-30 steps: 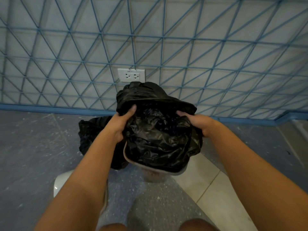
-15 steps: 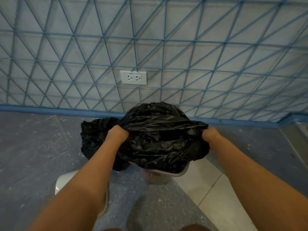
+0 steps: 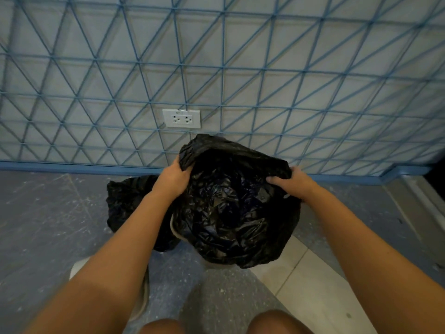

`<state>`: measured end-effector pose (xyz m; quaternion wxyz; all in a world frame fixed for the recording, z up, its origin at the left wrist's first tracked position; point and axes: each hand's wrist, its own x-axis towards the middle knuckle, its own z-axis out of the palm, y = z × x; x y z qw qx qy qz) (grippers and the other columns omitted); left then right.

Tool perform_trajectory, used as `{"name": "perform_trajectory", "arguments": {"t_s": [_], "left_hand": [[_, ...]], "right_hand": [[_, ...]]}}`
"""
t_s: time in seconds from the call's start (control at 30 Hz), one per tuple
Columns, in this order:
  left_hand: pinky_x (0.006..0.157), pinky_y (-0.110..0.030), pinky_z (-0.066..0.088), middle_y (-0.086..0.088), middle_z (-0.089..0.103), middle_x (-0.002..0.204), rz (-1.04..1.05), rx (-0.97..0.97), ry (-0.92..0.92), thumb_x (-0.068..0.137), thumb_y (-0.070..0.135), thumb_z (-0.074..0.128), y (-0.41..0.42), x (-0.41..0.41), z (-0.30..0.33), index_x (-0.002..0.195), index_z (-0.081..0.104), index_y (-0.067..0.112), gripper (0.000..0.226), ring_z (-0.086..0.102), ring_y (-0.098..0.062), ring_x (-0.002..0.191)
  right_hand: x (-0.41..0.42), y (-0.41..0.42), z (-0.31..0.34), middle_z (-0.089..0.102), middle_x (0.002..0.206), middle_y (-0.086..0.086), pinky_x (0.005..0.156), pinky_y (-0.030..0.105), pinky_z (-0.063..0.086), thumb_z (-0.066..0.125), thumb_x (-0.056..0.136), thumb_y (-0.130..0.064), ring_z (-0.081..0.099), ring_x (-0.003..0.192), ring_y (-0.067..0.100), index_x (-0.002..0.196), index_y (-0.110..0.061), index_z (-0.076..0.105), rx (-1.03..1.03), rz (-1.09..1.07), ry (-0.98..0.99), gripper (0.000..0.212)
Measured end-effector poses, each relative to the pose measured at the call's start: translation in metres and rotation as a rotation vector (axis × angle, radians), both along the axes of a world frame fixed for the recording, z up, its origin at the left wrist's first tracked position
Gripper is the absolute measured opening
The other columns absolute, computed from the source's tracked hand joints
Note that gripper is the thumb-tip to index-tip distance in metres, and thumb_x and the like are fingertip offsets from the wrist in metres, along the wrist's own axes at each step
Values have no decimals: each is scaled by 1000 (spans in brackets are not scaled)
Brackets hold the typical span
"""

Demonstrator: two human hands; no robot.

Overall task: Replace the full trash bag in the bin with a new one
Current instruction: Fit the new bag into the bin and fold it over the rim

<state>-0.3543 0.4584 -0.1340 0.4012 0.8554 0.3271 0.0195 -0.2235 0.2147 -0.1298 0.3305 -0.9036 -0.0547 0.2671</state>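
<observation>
Both hands gripping bag rim

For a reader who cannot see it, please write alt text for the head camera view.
Both hands, left hand and right hand, grip the top edge of a black trash bag over a pale bin. A second black bag lies on the floor to its left, below a wall outlet.

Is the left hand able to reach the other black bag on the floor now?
Probably yes: the floor bag lies just beside the left hand, nothing between, but its grip is on the new bag.
</observation>
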Motion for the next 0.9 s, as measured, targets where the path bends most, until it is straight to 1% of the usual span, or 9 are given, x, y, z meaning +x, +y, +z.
{"name": "perform_trajectory", "arguments": {"t_s": [0.07,0.13,0.27,0.4,0.47,0.53,0.6,0.7,0.9], "left_hand": [[101,-41,36,-21,44,141,91,30,80,96,50,30,2,-2,-5,144,31,20,56,44,-37,126],[99,-41,38,-23,46,138,147,78,195,96,53,25,4,-6,-8,141,36,15,60,46,-37,123],[94,-39,40,-23,49,134,165,113,337,96,52,21,10,-6,-10,134,45,6,64,50,-36,118],[94,-38,41,-22,50,133,161,140,375,98,48,18,8,-1,-7,130,49,4,62,50,-35,118],[94,-37,41,-20,51,133,155,154,371,97,50,19,8,0,-9,131,49,6,63,51,-34,118],[91,-37,42,-19,53,130,138,167,358,97,51,19,9,-1,-14,131,48,10,61,53,-34,115],[91,-37,43,-18,53,130,127,168,359,96,51,18,8,-3,-18,133,46,13,60,53,-34,114],[93,-37,42,-17,51,133,135,161,364,96,52,19,7,-7,-21,135,45,14,60,52,-33,116],[94,-39,43,-15,50,135,69,108,330,89,66,28,13,-10,-28,140,35,17,71,52,-33,117]], "right_hand": [[-9,10,16,35,144,16,104,44,39,65,79,-52,36,131,35,139,-8,36,-213,48,-235,80],[-29,21,38,44,133,15,99,44,42,61,83,-49,37,126,35,124,-10,52,-304,68,-438,58],[-77,40,66,60,91,6,72,33,43,57,87,-39,56,96,27,83,-17,54,-159,212,-585,23],[-108,57,54,50,59,-2,57,32,48,63,84,-31,58,63,22,68,-16,43,163,465,-800,29],[-113,63,41,54,60,0,56,33,49,61,84,-26,57,59,19,67,-13,47,308,584,-888,26],[-109,75,21,64,101,7,82,38,52,55,91,-26,61,95,22,94,-11,61,239,690,-759,16],[-97,85,-4,27,154,3,114,40,29,46,96,-34,25,142,28,142,-19,37,-17,755,-450,49],[-80,103,-34,-12,159,-7,119,45,7,39,96,-48,-14,145,33,151,-33,0,-272,826,-112,69],[-69,128,-78,-17,158,2,118,44,-4,31,97,-51,-10,146,32,147,-36,-15,-483,988,92,70]]}}
